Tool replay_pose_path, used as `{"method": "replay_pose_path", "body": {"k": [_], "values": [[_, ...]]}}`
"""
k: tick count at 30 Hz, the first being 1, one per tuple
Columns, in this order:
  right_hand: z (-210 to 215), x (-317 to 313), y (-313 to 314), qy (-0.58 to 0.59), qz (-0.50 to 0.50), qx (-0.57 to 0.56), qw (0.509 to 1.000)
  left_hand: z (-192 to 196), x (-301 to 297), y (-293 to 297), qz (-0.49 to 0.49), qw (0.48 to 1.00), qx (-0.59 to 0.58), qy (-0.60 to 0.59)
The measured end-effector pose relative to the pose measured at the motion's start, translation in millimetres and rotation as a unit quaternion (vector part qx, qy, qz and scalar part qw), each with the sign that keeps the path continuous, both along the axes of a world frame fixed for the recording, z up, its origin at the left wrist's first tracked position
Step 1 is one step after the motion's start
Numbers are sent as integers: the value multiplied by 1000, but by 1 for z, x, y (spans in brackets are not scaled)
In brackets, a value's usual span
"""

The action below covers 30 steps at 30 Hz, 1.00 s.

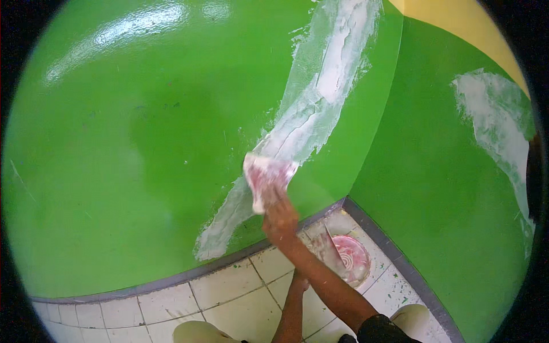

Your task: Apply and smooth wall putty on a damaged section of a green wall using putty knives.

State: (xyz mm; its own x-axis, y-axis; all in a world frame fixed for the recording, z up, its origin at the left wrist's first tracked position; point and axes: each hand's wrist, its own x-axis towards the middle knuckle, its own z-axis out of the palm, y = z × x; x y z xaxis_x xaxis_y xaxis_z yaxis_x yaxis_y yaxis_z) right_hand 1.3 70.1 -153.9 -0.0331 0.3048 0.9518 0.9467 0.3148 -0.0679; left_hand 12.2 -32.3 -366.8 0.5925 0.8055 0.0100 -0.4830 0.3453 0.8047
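Note:
My right hand (pixel 280 222) is closed around a putty knife (pixel 269 177) smeared with white and pink filler. Its wide blade lies against the green wall, on the lower part of a long whitish filler streak (pixel 311 114). Under my right forearm, my left hand (pixel 301 279) is partly hidden. It appears closed on a second putty spreader (pixel 325 247), whose filler-coated blade tilts up beside a round pink lid or tub (pixel 353 258); the grip itself is hidden.
Another filler patch (pixel 497 108) covers part of the adjoining green wall at right. A grey skirting strip (pixel 372 226) runs along both walls to the corner. White floor tiles (pixel 226 286) carry paint flecks. My knees show at the lower edge.

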Motion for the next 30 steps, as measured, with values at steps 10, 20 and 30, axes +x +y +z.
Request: {"method": "replay_pose_path", "body": {"k": [10, 20, 30], "values": [[37, 34, -36, 165, -13, 81, 983, 42, -48, 64, -86, 982, -59, 158], [10, 19, -36, 92, 58, 26, 994, 29, -139, 184, -313, 630, 525, 479], [38, 60, -35, 480, 48, 50, 875, 226, -218, 130, -282, 842, 141, 439]]}}
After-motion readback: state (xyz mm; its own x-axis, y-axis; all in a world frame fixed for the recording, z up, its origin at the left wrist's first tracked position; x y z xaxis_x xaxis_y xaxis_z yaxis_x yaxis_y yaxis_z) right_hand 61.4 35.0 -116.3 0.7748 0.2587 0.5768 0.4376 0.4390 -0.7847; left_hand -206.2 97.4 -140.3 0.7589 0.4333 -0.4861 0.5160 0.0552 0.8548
